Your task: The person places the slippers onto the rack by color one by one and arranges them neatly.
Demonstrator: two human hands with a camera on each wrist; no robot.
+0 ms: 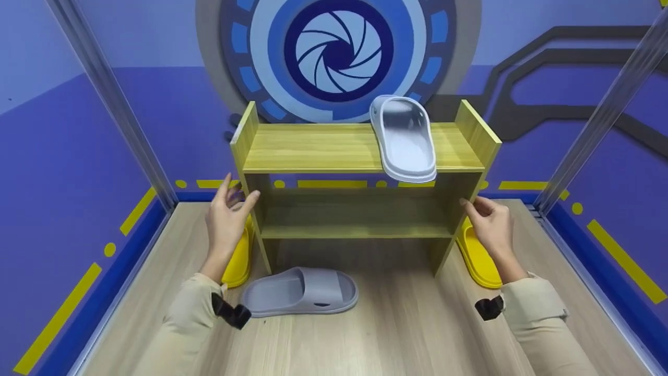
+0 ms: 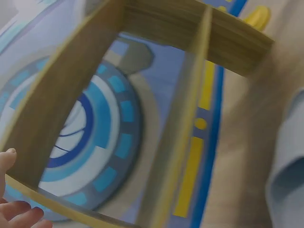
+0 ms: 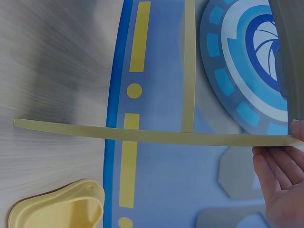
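A wooden shelf rack (image 1: 355,232) stands upright between my two hands. My left hand (image 1: 228,222) is at its left side panel, thumb at the front edge and fingers loosely spread outside. The right hand (image 1: 490,224) pinches the front edge of the right side panel (image 3: 213,139) between thumb and fingers. On the top board lies a light grey slipper (image 1: 408,141), its end jutting past the front edge. A darker grey slide sandal (image 1: 323,292) lies sideways on the floor in front of the rack's left part.
One yellow slipper (image 1: 239,261) lies outside the rack's left side, partly behind my left hand. Another yellow slipper (image 1: 480,258) lies outside the right side. A patterned blue wall (image 1: 172,115) rises behind, and metal posts (image 1: 122,115) stand at the corners.
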